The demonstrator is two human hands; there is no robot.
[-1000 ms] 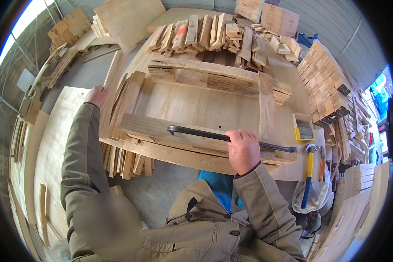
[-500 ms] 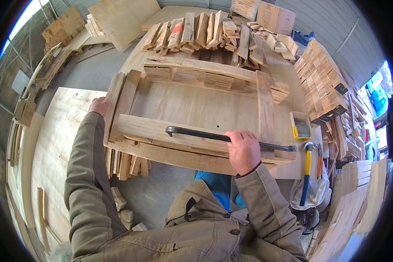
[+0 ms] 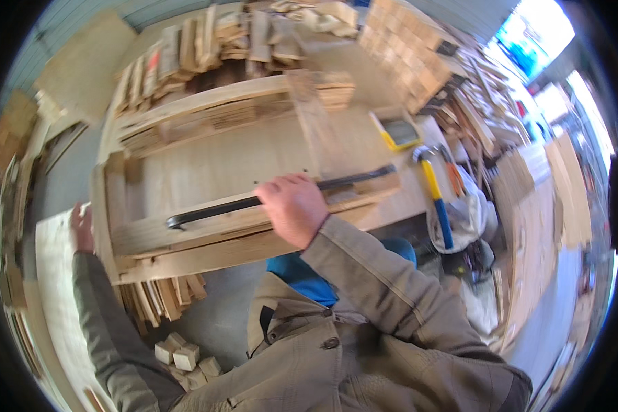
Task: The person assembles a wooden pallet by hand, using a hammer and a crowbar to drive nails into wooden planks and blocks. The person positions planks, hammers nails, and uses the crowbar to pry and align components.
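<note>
My right hand point(image 3: 294, 208) is wrapped round a black pry bar point(image 3: 216, 209) near its middle. The bar lies along, or just above, the near board of a wooden frame point(image 3: 185, 250), its hooked end to the left; I cannot tell whether it touches the wood. My left hand point(image 3: 82, 230) is at the frame's left end, beside the outer edge of the end board point(image 3: 101, 213). Its fingers point up and look apart, with nothing seen in them. Slight blur hides whether it touches the board.
A hammer point(image 3: 432, 189) with a yellow and blue handle and orange-handled pliers point(image 3: 453, 175) hang at the bench's right, beside a white bag point(image 3: 470, 220). A yellow-edged tray point(image 3: 397, 132) sits near the bench corner. Wood pieces point(image 3: 185, 44) are piled behind the frame; cut blocks point(image 3: 185, 357) lie below.
My view has turned to the right, so the bench appears shifted left and tilted. The left hand's fingers have loosened at the frame's end. The right hand still grips the pry bar.
</note>
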